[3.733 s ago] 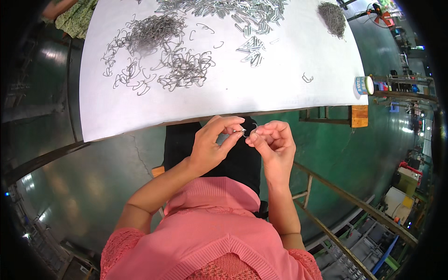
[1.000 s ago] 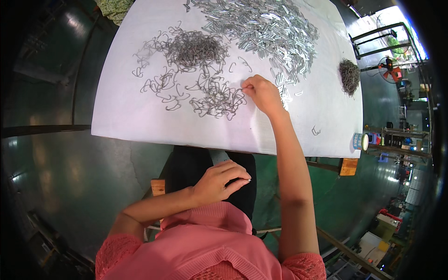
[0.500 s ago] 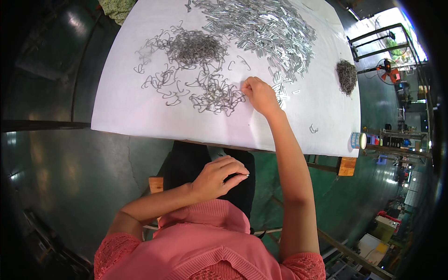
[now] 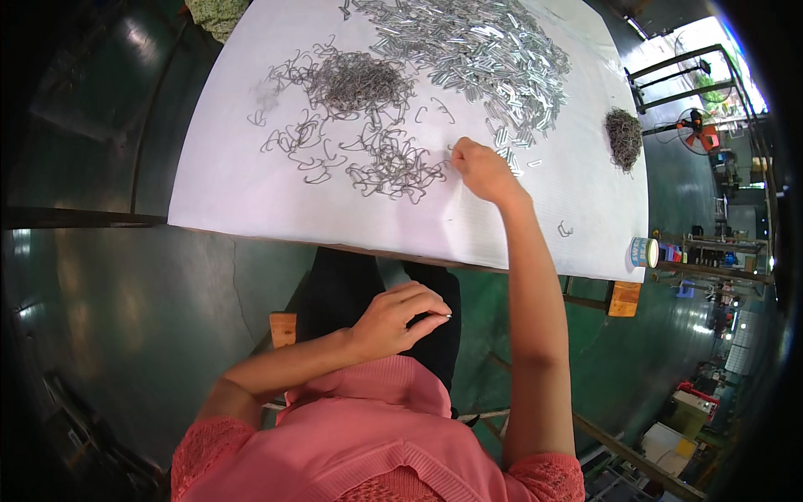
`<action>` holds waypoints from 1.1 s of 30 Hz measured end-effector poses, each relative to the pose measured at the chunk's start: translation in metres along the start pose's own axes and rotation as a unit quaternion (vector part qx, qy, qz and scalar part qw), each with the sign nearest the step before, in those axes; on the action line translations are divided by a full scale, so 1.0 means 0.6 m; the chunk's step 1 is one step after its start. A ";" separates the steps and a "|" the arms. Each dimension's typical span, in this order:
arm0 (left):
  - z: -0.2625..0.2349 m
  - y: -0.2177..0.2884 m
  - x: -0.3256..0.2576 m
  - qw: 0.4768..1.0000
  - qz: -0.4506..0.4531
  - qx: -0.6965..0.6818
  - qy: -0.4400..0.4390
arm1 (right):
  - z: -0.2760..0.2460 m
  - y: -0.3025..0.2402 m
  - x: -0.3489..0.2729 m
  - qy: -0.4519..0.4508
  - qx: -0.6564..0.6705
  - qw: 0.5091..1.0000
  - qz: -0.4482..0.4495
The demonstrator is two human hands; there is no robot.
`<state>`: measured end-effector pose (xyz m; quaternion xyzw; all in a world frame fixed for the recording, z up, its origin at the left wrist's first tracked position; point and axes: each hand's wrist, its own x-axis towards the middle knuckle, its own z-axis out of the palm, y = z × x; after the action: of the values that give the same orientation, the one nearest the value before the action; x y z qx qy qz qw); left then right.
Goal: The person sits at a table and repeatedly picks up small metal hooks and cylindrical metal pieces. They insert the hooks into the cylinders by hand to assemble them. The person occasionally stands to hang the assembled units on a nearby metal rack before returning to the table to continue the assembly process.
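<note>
Head view: our right hand [image 4: 481, 171] at frame centre-top, fingers pinched at edge of bent wire hooks [image 4: 393, 171] on white table [image 4: 234, 192] — whether it has one, can't tell. Left hand [image 4: 393, 322] low centre over lap, curled round small metal pc, parked while right fetches.

Bright, even light on white surface [image 4: 251, 192]; daylight glare upper right; strong fisheye bending, dark vignetted corners; sharp centre.
</note>
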<state>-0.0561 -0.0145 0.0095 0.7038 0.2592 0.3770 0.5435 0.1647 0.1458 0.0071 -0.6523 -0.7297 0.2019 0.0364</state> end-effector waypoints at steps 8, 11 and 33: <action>0.001 -0.020 0.001 1.000 0.028 0.013 -0.008 | -0.006 -0.066 0.101 0.102 0.057 0.992 -0.055; -0.002 -0.020 0.007 0.999 0.037 0.026 -0.018 | 0.014 -0.148 0.167 0.203 0.007 0.978 -0.037; -0.014 -0.054 0.008 0.997 0.049 0.018 -0.052 | -0.004 -0.137 0.212 0.279 -0.002 0.938 -0.206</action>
<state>-0.0588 0.0027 -0.0196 0.7440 0.2020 0.3612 0.5246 0.0700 0.2635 0.0104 -0.5175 -0.8093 -0.0019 0.2778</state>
